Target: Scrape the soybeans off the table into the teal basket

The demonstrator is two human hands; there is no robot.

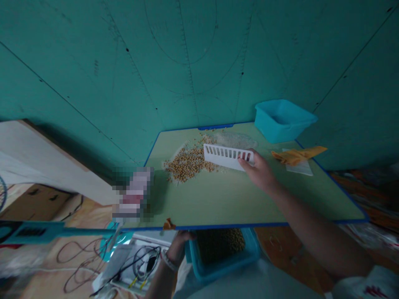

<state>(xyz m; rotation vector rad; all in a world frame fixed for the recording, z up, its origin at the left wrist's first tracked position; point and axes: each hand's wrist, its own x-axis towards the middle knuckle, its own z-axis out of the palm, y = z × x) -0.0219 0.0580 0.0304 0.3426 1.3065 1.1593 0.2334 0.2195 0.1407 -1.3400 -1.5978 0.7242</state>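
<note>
My right hand (257, 168) is closed around the right end of a white slotted plastic strip (224, 160), which stands on its long edge on the table. Its left end touches a spread of tan, bean-like grains (187, 162). Behind the strip lies a pale, finer-grained patch (237, 140). Below the table's front edge, my left hand (180, 245) grips the left rim of a blue tub (215, 272). Dark and tan grains (233, 241) lie inside that tub. The fingers of my left hand are partly hidden by the rim.
A second blue tub (282, 124) stands at the table's (218, 203) back right, beside an orange cloth-like piece (299, 155) on something white. A brown scrap (168, 224) lies at the front edge. Cables and a box (146, 265) are on the floor, left. A green wall (193, 62) rises behind.
</note>
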